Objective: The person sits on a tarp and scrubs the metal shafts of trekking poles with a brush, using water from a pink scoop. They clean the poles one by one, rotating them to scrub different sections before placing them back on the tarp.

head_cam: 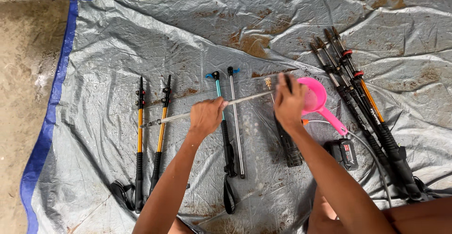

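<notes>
Silver pole section (212, 107) clamped in left hand (205, 117) and right hand (288, 103), both grips closed; muddy tarp (141, 36) may foul its free end.

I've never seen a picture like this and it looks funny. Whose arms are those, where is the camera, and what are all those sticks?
The camera sits on a person's head and looks down, so you see their own two bare arms. The left hand and right hand together hold a thin silver pole section across a dirty grey tarp with a blue edge. On the tarp lie walking poles: an orange pair, a teal pole beside a silver tube, and a black bundle. There is also a pink funnel and a black battery pack.
</notes>
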